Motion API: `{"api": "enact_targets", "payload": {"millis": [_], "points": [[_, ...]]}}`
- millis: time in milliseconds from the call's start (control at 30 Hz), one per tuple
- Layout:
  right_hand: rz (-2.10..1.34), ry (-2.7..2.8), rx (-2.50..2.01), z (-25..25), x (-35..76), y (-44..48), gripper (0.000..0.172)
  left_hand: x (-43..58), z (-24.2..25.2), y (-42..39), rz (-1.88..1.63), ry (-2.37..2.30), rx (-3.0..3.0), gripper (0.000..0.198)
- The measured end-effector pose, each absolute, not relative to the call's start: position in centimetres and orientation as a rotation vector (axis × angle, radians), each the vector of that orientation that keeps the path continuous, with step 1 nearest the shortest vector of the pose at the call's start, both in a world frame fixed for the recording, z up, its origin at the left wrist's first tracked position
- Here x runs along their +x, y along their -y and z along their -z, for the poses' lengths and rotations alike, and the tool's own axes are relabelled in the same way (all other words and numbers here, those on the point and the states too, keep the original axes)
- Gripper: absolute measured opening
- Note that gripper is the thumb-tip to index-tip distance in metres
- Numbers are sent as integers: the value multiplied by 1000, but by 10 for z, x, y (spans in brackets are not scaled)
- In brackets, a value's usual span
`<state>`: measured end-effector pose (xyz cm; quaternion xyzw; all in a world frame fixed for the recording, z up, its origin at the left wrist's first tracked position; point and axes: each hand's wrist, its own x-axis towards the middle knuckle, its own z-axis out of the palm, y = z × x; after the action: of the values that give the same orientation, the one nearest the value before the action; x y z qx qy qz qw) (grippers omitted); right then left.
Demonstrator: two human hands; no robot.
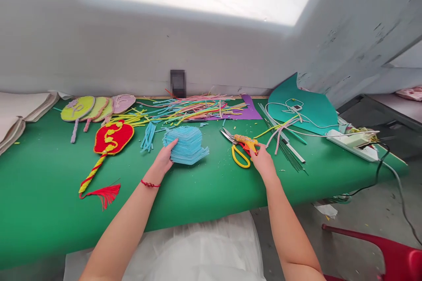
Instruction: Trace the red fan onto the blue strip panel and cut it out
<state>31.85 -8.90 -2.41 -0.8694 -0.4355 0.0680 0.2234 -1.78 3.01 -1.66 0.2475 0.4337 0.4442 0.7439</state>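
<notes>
My left hand (pixel 165 156) grips the left edge of a light-blue panel (pixel 186 144) made of chenille stems laid side by side, thumb on top. The panel's right side ends in uneven tips. My right hand (pixel 263 160) is closed around an orange-yellow glue gun (pixel 249 142), whose nozzle end looks crusted. Right beside the glue gun lie scissors (pixel 240 157) with yellow handles, blades spread and pointing up-left. A small bundle of blue stem pieces (pixel 149 137) rests left of the panel.
A red fan with a tassel (pixel 114 137) and several pastel fans (pixel 78 109) lie left. Loose coloured stems (pixel 201 107) are heaped at the back. Thin green wires (pixel 286 151), a white cable, a teal sheet (pixel 306 107) and a power strip (pixel 351 145) occupy the right.
</notes>
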Motion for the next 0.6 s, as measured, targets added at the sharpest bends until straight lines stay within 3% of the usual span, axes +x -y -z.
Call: {"api": "enact_targets", "payload": {"millis": [300,533,600], "points": [[-132,1264,-2235,14,367,70,57,-16,9,-26,-947,-1001,479,27],[160,1409,-2471,15,378,66,46,-18,4,-28,-978,-986,424,32],[-49,1524,-2483,17,362,72,42,-19,4,-28,-998,-967,427,32]]}}
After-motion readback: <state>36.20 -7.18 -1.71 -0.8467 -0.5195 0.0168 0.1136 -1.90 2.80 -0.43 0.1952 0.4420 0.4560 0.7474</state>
